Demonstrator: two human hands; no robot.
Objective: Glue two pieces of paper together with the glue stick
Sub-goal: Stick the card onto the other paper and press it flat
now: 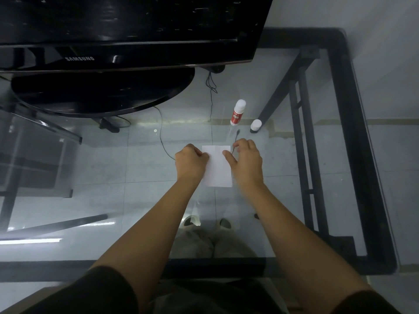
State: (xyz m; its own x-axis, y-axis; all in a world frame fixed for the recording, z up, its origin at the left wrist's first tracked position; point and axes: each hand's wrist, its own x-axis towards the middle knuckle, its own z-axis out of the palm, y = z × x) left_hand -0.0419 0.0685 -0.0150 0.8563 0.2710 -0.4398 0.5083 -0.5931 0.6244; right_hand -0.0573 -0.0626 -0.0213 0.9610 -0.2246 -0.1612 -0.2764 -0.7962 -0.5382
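Head view shows us pressing both hands on a white paper (217, 168) lying flat on the glass worktop (136, 200): our left hand (190, 160) is curled in a loose fist on its left edge, our right hand (246, 162) rests along its right edge with the thumb laid on the sheet, neither grip closed around anything. Beyond the paper, well apart from our hands, stands the uncapped glue stick (237, 112), its white cap (255, 125) upright just beside it, near the black monitor (127, 30).

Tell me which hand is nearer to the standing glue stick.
Right. The right hand rests on the right edge of the white paper, just below the glue stick. The left hand presses the paper's left edge, farther from the stick.
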